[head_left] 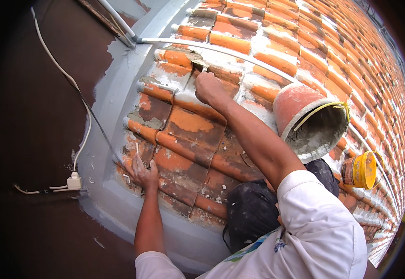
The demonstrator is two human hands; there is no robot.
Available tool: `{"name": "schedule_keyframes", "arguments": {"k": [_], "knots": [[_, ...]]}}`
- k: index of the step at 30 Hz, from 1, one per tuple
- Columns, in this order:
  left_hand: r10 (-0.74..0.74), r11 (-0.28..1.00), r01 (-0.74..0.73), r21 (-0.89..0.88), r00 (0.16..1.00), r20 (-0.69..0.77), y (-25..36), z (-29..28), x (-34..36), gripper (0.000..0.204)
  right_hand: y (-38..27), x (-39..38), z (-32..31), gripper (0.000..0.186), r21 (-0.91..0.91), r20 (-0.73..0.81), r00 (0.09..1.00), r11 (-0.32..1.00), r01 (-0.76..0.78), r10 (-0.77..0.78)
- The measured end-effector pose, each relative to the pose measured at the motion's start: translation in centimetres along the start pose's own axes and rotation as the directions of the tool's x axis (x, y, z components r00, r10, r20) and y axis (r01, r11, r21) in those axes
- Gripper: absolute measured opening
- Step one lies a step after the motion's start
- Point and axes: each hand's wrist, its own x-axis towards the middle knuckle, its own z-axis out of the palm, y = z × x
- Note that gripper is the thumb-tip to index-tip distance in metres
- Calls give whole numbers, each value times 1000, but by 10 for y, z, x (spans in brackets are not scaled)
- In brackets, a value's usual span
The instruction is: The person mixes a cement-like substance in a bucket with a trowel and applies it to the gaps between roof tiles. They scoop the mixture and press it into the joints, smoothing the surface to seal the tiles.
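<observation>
A: What can't you see well here?

B: Your right hand (208,87) is closed up like a fist on a small tool (198,63). The fingers are curled tight around the handle, so most of the tool is hidden. Only a bit of flat blade pokes out, up on the orange roof tiles (191,128), in a gap between two tiles with grey mortar (221,59) around it.

A: And your left hand?

B: Your left hand (142,172) lies low on the tiles, near the grey edge of the roof (118,93). The fingers are spread and press down on a tile. A small white stick (137,148) is just by the fingertips. I cannot tell if you hold it or if it only lies there.

A: Any pots or tubs?

B: Yes. A pink bucket (295,104) with a yellow handle lies tipped on its side by your right arm. Its inside is caked with grey stuff. I cannot tell how much is left deep inside. A yellow tub (360,170) lies on its side a bit lower. Its open end faces away, so what is in it is hidden.

A: What else is hard to make out?

B: A black bag (251,207) sits under your right arm, and your white sleeve (319,223) covers part of it. A white cable (84,116) runs down the dark wall to a plug (74,181). The corners of the picture are just black.
</observation>
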Motion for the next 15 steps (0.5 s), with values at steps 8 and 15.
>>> {"name": "schedule_keyframes", "arguments": {"k": [8, 15], "knots": [[-9, 1000, 9, 9, 1000, 21, -1, 0, 0, 79, 21, -15, -33, 27, -103, 148, 989, 995, -12, 27], [-12, 1000, 12, -10, 1000, 29, 0, 0, -1, 80, 36, -12, -51, 30, -32, 180, 974, 991, -133, 137]]}}
